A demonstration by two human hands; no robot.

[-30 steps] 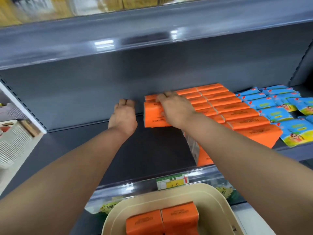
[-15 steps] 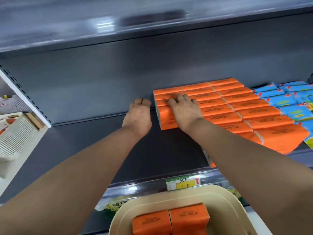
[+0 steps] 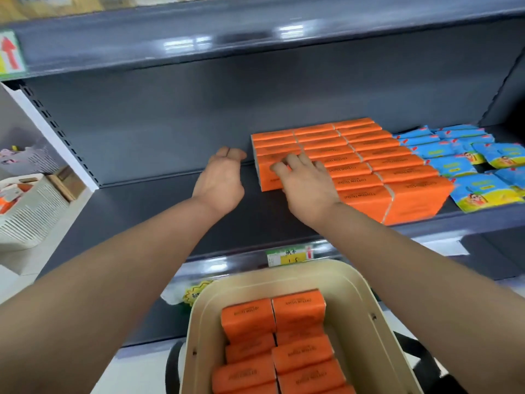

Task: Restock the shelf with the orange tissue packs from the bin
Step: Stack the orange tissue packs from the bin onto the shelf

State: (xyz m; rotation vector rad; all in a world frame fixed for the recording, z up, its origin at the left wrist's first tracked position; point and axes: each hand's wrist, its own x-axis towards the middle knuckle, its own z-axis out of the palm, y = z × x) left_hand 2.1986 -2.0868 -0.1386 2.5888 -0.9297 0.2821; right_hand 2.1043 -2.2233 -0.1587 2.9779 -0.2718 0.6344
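Note:
Several orange tissue packs [image 3: 377,163] stand in tight rows on the dark grey shelf [image 3: 159,211]. My right hand [image 3: 308,184] rests on top of the leftmost front packs with its fingers spread and slightly bent. To the left of the block, my left hand [image 3: 221,177] hovers with straight fingers, thumb side up, a small gap from the packs and holding nothing. Below, the beige bin [image 3: 366,317] holds several more orange packs [image 3: 272,317].
Blue wipe packets [image 3: 466,157] lie to the right of the orange rows. A yellow price tag [image 3: 289,255] sits on the shelf's front rail. A white slatted basket [image 3: 25,214] stands on the neighbouring unit at left. The upper shelf [image 3: 255,35] overhangs.
My right hand has slid back toward the front of the orange block, its fingers now bent. The left hand stays beside the packs. The camera view has shifted slightly.

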